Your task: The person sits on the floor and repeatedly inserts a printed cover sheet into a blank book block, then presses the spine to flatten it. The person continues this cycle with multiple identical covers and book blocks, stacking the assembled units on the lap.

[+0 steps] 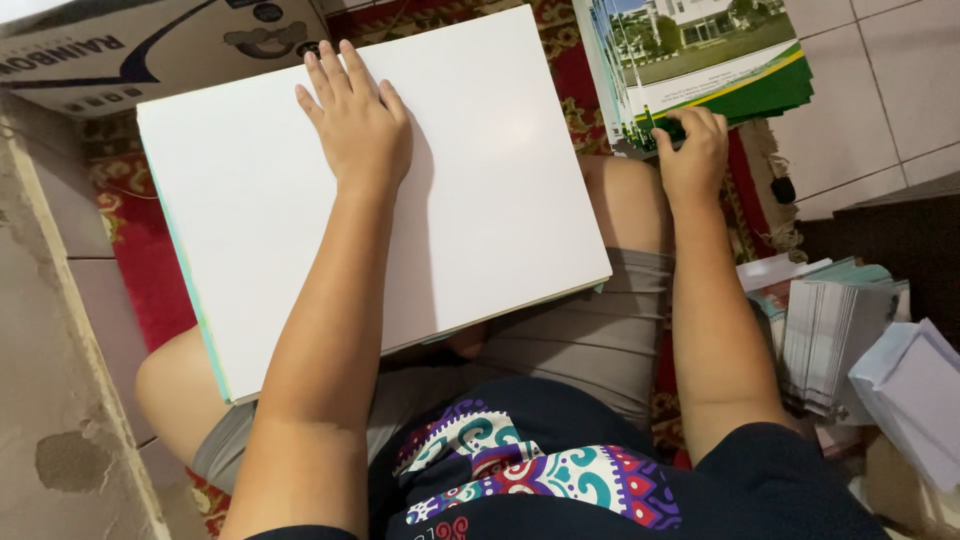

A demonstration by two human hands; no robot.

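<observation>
A thick stack of white sheets [500, 180] rests on my lap, blank face up, with a greenish edge along its left side. My left hand [355, 115] lies flat on the stack's upper part, fingers spread slightly. My right hand [692, 150] reaches past my right knee to a second stack of printed sheets [700, 50] showing a building, lawn and green and yellow bands. Its fingers curl over that stack's near edge, pinching the top sheets.
A cardboard box [130, 50] sits at the upper left behind the white stack. A red patterned rug [140, 260] lies under my legs. Bundles of white paper and envelopes [860, 340] pile up at the right, beside pale floor tiles [880, 90].
</observation>
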